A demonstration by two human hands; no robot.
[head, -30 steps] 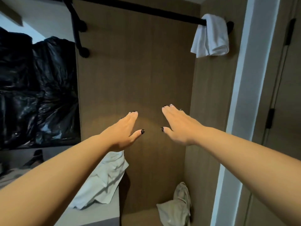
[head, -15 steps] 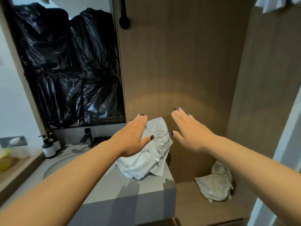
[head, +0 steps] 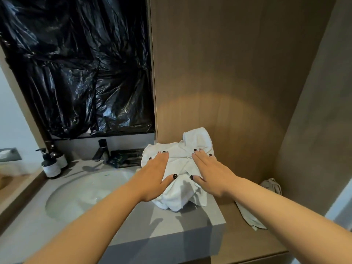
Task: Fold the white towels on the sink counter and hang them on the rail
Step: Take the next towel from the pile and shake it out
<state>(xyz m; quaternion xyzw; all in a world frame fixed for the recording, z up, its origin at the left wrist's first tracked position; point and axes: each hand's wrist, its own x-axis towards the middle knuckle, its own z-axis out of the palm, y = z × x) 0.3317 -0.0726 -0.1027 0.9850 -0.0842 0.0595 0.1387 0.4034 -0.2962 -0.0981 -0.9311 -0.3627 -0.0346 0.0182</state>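
Fingers [head: 200,161] straight, both hands press the crumpled white towel [head: 179,187] (sink [head: 80,191] basin alongside holds nothing).

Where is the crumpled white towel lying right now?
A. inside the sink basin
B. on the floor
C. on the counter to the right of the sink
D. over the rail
C: the white towel sits bunched on the grey counter right of the sink, both hands over it.

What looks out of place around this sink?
Black plastic sheeting covers the wall above the sink, where a mirror would usually be. A crumpled greyish cloth lies on the low wooden ledge beside the counter.
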